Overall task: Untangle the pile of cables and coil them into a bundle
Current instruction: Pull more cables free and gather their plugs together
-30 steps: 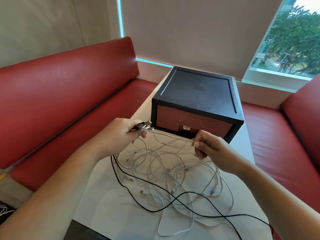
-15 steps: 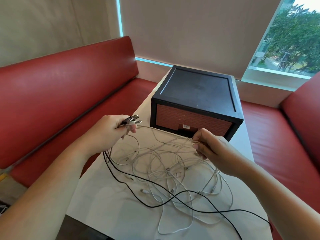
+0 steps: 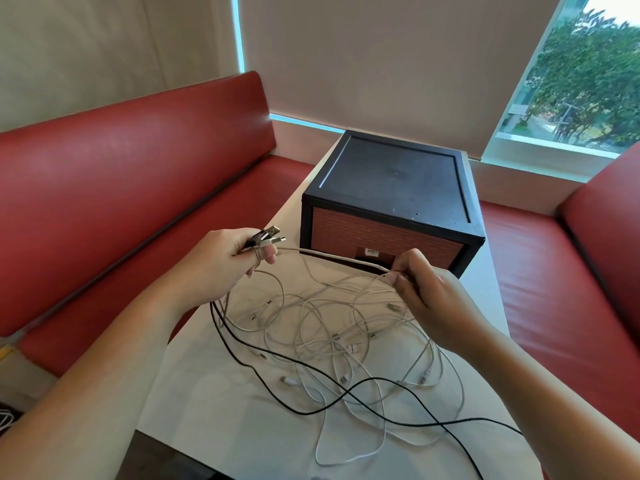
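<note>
The left hand (image 3: 225, 263), gripping gathered USB plugs (image 3: 268, 236), has drawn away from the right hand (image 3: 429, 299) pinching one white cable (image 3: 304, 251), tautening it above the tangled pile (image 3: 339, 341) on the desk (image 3: 207, 427), likely isolating it.

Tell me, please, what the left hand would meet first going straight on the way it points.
Probably the black box with a brick-patterned front, at its left corner: the left hand and its gripped cable plugs aim there.

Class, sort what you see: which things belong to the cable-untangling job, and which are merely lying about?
Job: left hand gripping plug ends; right hand pinching a white cable; tangled white cables; black cable.
Lying about: black box; red bench; white table.
</note>
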`<action>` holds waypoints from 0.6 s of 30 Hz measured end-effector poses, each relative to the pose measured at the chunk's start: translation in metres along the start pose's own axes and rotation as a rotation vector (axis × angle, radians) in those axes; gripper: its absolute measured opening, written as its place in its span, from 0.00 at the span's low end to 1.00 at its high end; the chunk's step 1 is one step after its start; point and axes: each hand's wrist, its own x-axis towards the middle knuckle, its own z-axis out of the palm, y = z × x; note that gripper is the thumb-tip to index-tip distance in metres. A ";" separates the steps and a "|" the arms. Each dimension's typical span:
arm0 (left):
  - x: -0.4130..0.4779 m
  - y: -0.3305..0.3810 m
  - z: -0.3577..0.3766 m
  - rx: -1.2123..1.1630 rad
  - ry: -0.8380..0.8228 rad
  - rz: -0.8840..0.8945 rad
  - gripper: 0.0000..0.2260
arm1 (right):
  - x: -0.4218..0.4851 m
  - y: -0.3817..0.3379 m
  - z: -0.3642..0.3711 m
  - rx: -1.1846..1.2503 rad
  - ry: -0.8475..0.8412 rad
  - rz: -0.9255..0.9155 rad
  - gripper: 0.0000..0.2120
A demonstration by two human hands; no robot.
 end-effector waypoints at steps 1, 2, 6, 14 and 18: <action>0.000 0.000 0.000 -0.005 -0.004 0.001 0.11 | 0.000 0.000 0.001 -0.017 0.015 0.005 0.07; 0.000 0.000 0.001 -0.014 -0.011 -0.001 0.12 | 0.000 0.001 0.002 -0.028 0.038 0.009 0.08; -0.001 -0.003 0.001 -0.023 -0.026 0.004 0.10 | 0.001 -0.002 0.003 0.011 0.153 0.000 0.11; 0.000 -0.001 0.006 0.072 -0.032 0.011 0.09 | 0.003 -0.004 0.003 0.065 0.186 0.139 0.11; 0.003 0.004 0.006 0.057 -0.091 0.037 0.10 | 0.008 -0.003 0.000 -0.125 -0.101 0.014 0.06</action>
